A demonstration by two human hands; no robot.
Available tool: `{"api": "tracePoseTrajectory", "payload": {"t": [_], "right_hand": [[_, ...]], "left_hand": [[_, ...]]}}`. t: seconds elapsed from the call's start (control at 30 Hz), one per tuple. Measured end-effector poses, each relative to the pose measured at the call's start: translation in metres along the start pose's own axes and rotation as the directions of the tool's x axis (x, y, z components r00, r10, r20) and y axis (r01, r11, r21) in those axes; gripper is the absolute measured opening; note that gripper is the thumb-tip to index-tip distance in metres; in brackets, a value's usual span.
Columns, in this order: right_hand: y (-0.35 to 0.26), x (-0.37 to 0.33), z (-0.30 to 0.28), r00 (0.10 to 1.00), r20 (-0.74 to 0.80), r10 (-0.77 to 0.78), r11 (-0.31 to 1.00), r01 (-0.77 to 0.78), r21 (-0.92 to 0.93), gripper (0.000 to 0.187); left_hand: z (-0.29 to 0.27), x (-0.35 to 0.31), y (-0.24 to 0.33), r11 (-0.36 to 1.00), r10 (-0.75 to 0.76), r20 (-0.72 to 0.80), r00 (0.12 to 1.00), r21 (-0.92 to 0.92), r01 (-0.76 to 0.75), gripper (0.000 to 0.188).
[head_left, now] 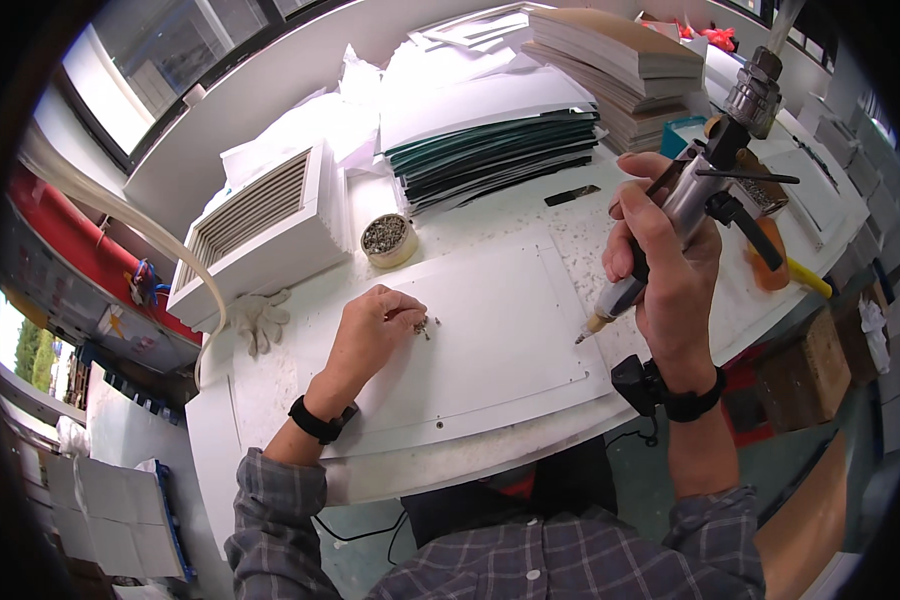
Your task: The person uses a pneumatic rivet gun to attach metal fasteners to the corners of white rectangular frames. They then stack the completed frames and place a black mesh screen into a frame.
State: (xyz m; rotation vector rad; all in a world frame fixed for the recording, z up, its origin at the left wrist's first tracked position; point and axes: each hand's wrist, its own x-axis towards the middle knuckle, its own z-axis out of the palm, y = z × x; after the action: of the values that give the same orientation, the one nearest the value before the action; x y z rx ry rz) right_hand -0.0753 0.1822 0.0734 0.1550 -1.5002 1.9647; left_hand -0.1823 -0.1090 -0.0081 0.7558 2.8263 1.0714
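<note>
Currently: left hand [378, 318] bunching at small metal screws [427, 332], hold unclear; right hand [673, 265] gripping silver-black pneumatic screwdriver [687, 202]; white rectangular panel [495, 350] lying beneath both, risking scratches if steel bit [580, 340] is dipping.

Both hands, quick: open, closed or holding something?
Left hand: curled at small screws; can't tell if holding any.
Right hand: closed, holding power screwdriver.

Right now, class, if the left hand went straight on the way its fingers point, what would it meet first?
The left hand would probably meet the small loose screws beside its fingers, over the white panel; whether it already touches some is unclear.
</note>
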Motion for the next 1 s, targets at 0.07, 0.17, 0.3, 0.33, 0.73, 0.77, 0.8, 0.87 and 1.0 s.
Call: {"api": "tracePoseTrajectory", "payload": {"t": [0.07,0.17,0.3,0.33,0.73,0.77,0.8,0.87,1.0], "right_hand": [[0.0,-0.002,0.003,1.0,0.001,0.008,1.0,-0.008,0.011,0.033],[0.001,-0.005,0.008,1.0,0.002,0.019,1.0,-0.019,0.01,0.032],[-0.001,-0.006,0.007,0.999,0.027,0.036,0.999,-0.036,0.009,0.033],[-0.002,-0.007,0.004,0.998,0.035,0.043,0.999,-0.043,0.009,0.034],[-0.018,-0.027,0.01,0.996,0.011,0.094,0.983,-0.094,0.16,0.031],[-0.018,-0.029,0.01,0.995,0.011,0.102,0.98,-0.103,0.172,0.031],[-0.02,-0.03,0.01,0.993,0.009,0.12,0.949,-0.117,0.292,0.031],[-0.021,-0.035,0.01,0.991,0.014,0.131,0.947,-0.129,0.295,0.031],[-0.02,-0.039,0.01,0.994,0.013,0.111,0.969,-0.111,0.22,0.03]], "left_hand": [[-0.002,0.0,-0.006,1.0,-0.017,-0.026,1.0,-0.026,0.016,0.013],[-0.003,-0.002,-0.015,0.997,-0.041,-0.046,0.998,-0.067,0.038,0.016],[-0.007,-0.007,-0.006,0.981,-0.146,-0.055,0.988,-0.134,0.137,0.017],[-0.009,-0.01,-0.002,0.976,-0.17,-0.054,0.984,-0.15,0.161,0.017],[0.046,-0.117,0.075,0.837,-0.061,0.033,0.998,-0.543,0.069,0.008],[0.056,-0.12,0.081,0.768,-0.101,0.036,0.994,-0.633,0.101,0.008],[0.064,-0.123,0.084,0.739,-0.116,0.045,0.992,-0.664,0.116,0.01],[0.077,-0.123,0.086,0.66,-0.136,0.07,0.988,-0.737,0.143,0.013],[0.094,-0.118,0.09,0.483,-0.143,0.142,0.979,-0.854,0.195,0.02]]}}
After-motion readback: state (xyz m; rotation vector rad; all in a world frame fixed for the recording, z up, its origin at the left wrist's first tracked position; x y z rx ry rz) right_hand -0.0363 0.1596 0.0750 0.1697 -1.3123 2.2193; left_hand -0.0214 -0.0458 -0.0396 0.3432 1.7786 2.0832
